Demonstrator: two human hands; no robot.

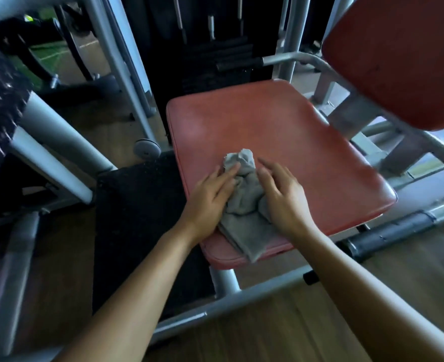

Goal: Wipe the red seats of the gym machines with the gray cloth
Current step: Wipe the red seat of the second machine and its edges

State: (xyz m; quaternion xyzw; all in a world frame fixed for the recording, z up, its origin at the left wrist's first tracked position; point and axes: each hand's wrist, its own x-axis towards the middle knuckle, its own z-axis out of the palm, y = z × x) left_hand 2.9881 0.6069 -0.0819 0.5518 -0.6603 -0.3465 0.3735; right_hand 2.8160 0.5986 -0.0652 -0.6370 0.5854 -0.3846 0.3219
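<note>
Both grips are released: the left grip (210,197) and right grip (281,194) are pressed flat, fingers straight, on the gray cloth (244,205), which is bunched between and beneath them near the front edge of the red seat (268,126). The cloth is judged soft, light and easily crumpled, best pinned under spread palms. Beyond the grips bare seat is seen; farther right, a red back pad (398,53). No writing can be read.

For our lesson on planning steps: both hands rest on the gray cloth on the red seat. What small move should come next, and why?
Probably push the gray cloth forward across the red seat. The left hand and right hand lie flat on it near the seat's front edge, and the surface beyond lies uncovered.
</note>
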